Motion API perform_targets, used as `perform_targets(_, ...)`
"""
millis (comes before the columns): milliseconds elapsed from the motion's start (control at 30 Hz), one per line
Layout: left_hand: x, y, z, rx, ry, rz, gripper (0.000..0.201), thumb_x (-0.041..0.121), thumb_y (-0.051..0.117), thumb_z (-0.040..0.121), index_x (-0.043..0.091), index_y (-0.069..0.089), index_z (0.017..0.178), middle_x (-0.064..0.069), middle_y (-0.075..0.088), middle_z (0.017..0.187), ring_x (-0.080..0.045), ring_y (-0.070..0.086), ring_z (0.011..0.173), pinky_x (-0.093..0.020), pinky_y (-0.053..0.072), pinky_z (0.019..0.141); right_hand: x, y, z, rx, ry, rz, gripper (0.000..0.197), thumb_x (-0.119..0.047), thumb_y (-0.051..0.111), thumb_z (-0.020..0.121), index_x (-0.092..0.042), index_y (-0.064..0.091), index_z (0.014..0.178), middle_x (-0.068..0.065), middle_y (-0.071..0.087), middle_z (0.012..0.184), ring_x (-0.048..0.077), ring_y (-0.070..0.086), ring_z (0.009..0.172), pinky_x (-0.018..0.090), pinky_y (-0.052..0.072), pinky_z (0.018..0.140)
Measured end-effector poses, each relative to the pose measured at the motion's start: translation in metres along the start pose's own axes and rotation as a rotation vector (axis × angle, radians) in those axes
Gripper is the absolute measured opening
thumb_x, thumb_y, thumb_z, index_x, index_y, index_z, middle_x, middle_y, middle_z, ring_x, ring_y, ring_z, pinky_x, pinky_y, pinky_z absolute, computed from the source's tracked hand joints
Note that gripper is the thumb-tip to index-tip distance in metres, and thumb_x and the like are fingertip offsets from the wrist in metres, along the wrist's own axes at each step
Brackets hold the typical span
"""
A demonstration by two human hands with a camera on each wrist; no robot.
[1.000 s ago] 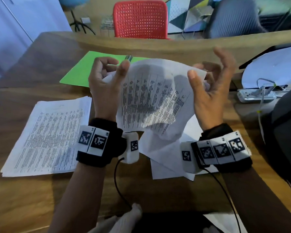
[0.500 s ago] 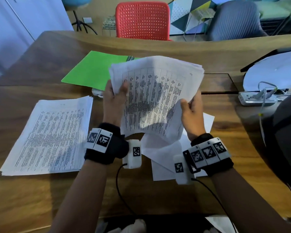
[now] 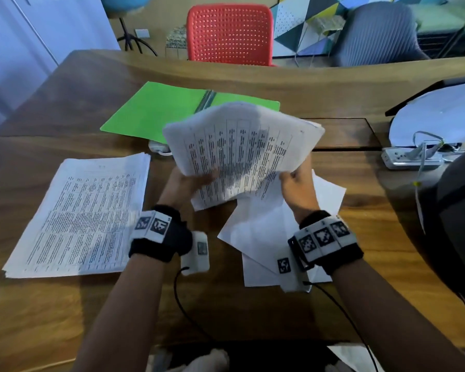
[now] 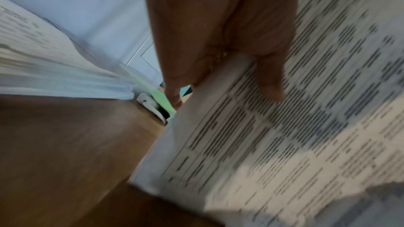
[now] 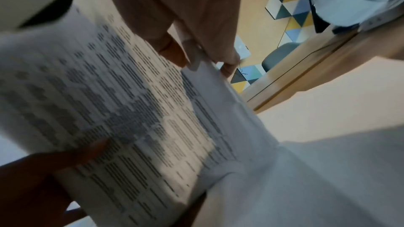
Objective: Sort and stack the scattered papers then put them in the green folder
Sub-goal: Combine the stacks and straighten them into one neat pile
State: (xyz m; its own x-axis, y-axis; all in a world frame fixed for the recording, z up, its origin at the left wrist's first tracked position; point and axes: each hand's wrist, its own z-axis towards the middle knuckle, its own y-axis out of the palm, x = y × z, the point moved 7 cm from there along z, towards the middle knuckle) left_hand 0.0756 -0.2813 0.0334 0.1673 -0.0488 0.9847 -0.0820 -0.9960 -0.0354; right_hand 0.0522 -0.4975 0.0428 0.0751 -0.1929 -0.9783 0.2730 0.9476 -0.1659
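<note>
Both hands hold a bundle of printed papers point(image 3: 239, 154) above the desk, tilted with its top leaning left. My left hand point(image 3: 191, 181) grips its lower left edge, thumb on the printed face point(image 4: 271, 82). My right hand point(image 3: 297, 181) grips its right edge, thumb on top and fingers behind point(image 5: 227, 68). A neat stack of printed papers point(image 3: 83, 216) lies on the desk at the left. Several loose white sheets point(image 3: 266, 237) lie scattered under my right wrist. The open green folder point(image 3: 159, 108) lies flat behind the held bundle.
A white power strip point(image 3: 411, 157) with cables and a large white sheet point(image 3: 440, 114) sit at the right of the wooden desk point(image 3: 65, 312). A small white object point(image 3: 159, 147) lies at the folder's near edge. A red chair point(image 3: 228, 30) stands beyond the desk.
My hands went from spread fingers high on the bundle to gripping its lower side edges. The bundle has dropped lower and tilted left, and more of the green folder shows.
</note>
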Motion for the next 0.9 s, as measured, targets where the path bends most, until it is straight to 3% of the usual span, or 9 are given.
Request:
perform_targets(67,-0.016,0.001,-0.003,0.033,0.006,-0.021,0.046,0.019,0.073,0.071,0.01,0.056,0.113,-0.016,0.061,0.119,-0.032,0.056,0.115,-0.055,0.045,0.099,0.026,-0.004,-0.002,-0.013,0.125,-0.148,0.043,-0.004,0.049,0.084,0.0,0.036,0.126,-0.012,0.051,0.095,0.004,0.053,0.089,0.019,0.043,0.075)
perform_targets(133,-0.013,-0.001,-0.006,0.134,0.061,0.087,0.057,0.032,0.07,0.068,0.003,0.055,0.116,-0.015,0.061,0.116,-0.031,0.057,0.112,-0.048,0.05,0.094,0.056,-0.025,-0.004,0.082,0.339,-0.314,0.049,-0.007,0.058,0.083,-0.001,0.036,0.126,0.005,0.056,0.111,0.024,0.053,0.107,0.028,0.044,0.084)
perform_targets(233,0.004,-0.014,-0.003,0.31,0.13,0.195,0.016,0.009,0.06,0.087,0.003,0.061,0.101,-0.007,0.059,0.095,-0.023,0.058,0.09,-0.029,0.049,0.075,0.101,-0.064,-0.023,0.147,0.747,-0.712,0.081,-0.032,0.071,0.076,0.003,0.027,0.135,0.023,0.031,0.142,0.037,0.027,0.134,0.047,0.028,0.108)
perform_targets(300,0.012,-0.024,0.0,0.369,0.138,0.153,0.005,0.006,0.057,0.09,0.008,0.062,0.09,-0.007,0.06,0.087,-0.022,0.056,0.083,-0.031,0.047,0.074,0.121,-0.074,-0.04,0.106,0.9,-0.845,0.101,-0.048,0.071,0.073,0.006,0.017,0.14,0.023,0.019,0.148,0.037,0.016,0.138,0.05,0.02,0.112)
perform_targets(333,0.014,-0.028,0.002,0.385,0.141,0.15,0.008,0.007,0.057,0.09,0.006,0.062,0.097,-0.007,0.061,0.089,-0.022,0.057,0.083,-0.032,0.048,0.075,0.129,-0.079,-0.046,0.12,0.917,-0.895,0.107,-0.052,0.07,0.071,0.007,0.015,0.14,0.022,0.018,0.148,0.036,0.016,0.138,0.05,0.019,0.113)
perform_targets(433,0.0,-0.033,0.008,0.371,0.085,0.194,0.035,0.007,0.055,0.092,0.002,0.05,0.126,-0.005,0.057,0.105,-0.019,0.056,0.095,-0.027,0.045,0.082,0.132,-0.08,-0.044,0.101,0.905,-0.982,0.101,-0.052,0.07,0.071,0.005,0.021,0.139,0.021,0.022,0.146,0.036,0.02,0.136,0.05,0.021,0.111)
perform_targets(567,-0.065,-0.029,0.007,0.247,-0.162,0.319,0.038,0.013,0.056,0.092,-0.001,0.051,0.127,-0.017,0.06,0.12,-0.031,0.058,0.112,-0.03,0.043,0.087,0.129,-0.066,-0.03,-0.091,0.804,-0.946,0.069,-0.027,0.068,0.079,0.001,0.035,0.133,0.019,0.039,0.138,0.038,0.038,0.127,0.043,0.04,0.102)
perform_targets(700,-0.11,-0.022,-0.008,0.189,-0.382,0.322,0.042,0.015,0.056,0.093,-0.005,0.048,0.129,-0.013,0.056,0.128,-0.032,0.051,0.122,-0.035,0.04,0.101,0.092,-0.069,-0.022,0.025,0.711,-0.691,0.05,-0.003,0.059,0.083,0.001,0.031,0.125,0.026,0.049,0.126,0.043,0.048,0.117,0.044,0.044,0.091)
perform_targets(900,-0.147,-0.029,-0.011,0.188,-0.517,0.286,0.04,0.013,0.058,0.089,0.0,0.054,0.126,-0.018,0.06,0.124,-0.035,0.058,0.112,-0.042,0.046,0.101,-0.068,-0.07,0.008,0.412,-0.029,-0.906,0.024,-0.005,0.051,0.082,-0.01,0.055,0.106,0.012,0.066,0.101,0.032,0.059,0.096,0.039,0.029,0.098)
